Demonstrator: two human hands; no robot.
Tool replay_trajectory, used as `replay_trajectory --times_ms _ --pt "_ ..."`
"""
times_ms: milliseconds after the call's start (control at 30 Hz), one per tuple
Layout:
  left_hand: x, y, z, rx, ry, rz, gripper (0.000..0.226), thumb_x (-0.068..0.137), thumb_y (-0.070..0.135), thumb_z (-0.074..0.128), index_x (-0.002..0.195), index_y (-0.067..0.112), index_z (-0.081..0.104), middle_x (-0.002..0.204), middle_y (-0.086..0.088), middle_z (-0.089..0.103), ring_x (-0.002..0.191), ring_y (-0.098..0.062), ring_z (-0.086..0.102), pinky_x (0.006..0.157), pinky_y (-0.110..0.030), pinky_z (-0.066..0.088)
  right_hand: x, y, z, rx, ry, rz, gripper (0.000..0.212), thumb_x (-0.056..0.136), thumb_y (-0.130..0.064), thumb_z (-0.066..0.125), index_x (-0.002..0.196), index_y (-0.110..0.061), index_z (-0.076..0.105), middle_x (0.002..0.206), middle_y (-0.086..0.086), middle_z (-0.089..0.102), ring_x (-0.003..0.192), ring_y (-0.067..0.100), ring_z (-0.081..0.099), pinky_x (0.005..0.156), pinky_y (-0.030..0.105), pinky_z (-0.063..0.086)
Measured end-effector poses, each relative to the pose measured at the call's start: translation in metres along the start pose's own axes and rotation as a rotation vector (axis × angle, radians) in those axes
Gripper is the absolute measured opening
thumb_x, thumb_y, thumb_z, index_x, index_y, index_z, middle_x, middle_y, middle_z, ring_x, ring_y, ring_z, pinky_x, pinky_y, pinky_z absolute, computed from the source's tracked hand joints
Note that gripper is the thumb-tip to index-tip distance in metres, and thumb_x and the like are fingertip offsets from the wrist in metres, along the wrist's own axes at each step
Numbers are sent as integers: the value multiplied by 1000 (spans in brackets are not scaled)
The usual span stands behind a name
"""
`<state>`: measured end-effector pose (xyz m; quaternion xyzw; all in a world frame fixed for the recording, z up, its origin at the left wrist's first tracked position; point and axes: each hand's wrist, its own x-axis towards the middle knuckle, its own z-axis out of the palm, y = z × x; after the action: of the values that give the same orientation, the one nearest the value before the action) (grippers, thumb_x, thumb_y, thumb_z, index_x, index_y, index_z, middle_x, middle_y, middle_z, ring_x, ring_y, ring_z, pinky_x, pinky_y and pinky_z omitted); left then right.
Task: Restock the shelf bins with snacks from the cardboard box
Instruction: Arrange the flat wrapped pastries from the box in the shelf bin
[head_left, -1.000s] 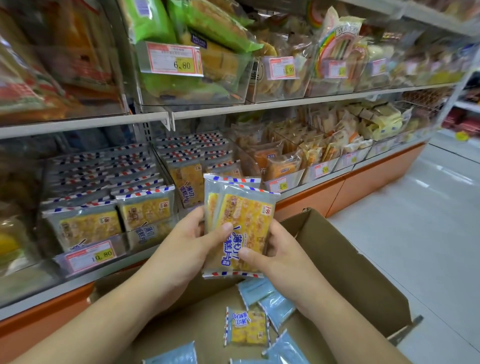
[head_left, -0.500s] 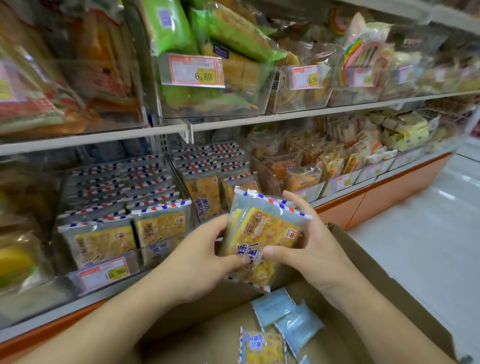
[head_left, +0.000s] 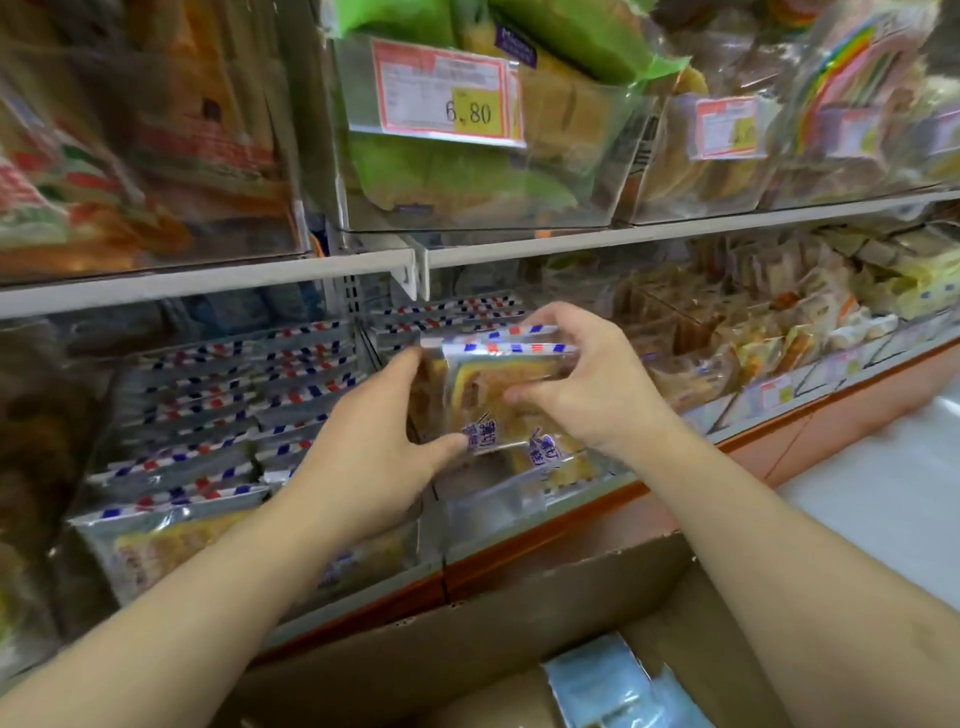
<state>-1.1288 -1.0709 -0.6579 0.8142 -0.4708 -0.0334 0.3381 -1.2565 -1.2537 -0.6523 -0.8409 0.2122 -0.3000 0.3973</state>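
You are holding a small stack of snack packets (head_left: 511, 400) between both hands, right over the front of the lower shelf bin (head_left: 493, 501). Your left hand (head_left: 374, 467) is cupping the stack's left edge, thumb hooked under the bottom corner, fingers curled round behind. Your right hand (head_left: 587, 379) is pinching the top and right side, thumb on the face, fingers over the striped seal.

The bin you are aiming at is sitting just right of the already full bin (head_left: 208, 415) with matching striped packets. The step in hand looks like seating the stack upright in that row.

Notes for doing it well:
- You are carrying at least two packets; keep them squared so none slips.
- Lead with the bottom edge, behind the clear front lip.
- Keep the printed faces forward, matching the neighbours.
- Ease your left fingers out first, judging by how they sit behind.

The cardboard box (head_left: 519, 613) is waiting below, with pale blue packets (head_left: 602, 686) inside.
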Motion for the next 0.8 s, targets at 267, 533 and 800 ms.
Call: replay_trajectory --times_ms 267,533,800 --pt "5 -11 -2 178 50 -33 78 96 49 70 161 34 30 154 5 52 139 -18 51 110 -32 44 38 67 62 -434 -144 62 86 76 -38 88 149 -38 44 137 -5 63 124 20 63 102 42 58" --pt "-1 -11 -1 236 3 41 69 98 49 65 158 32 37 152 3 55 135 -19 55 110 -36 47 17 56 47 -554 -28 45 105 76 -52 88 161 -39 26 158 7 42 147 34 34 119 49 40" --pt "-58 25 29 172 -175 356 44 97 41 66 138 32 55 134 15 59 125 -6 54 106 -23 42 -108 55 -20 -402 -2 -42 43 95 -32 74 133 -25 56 120 -11 56 110 1 53 92 12 43"
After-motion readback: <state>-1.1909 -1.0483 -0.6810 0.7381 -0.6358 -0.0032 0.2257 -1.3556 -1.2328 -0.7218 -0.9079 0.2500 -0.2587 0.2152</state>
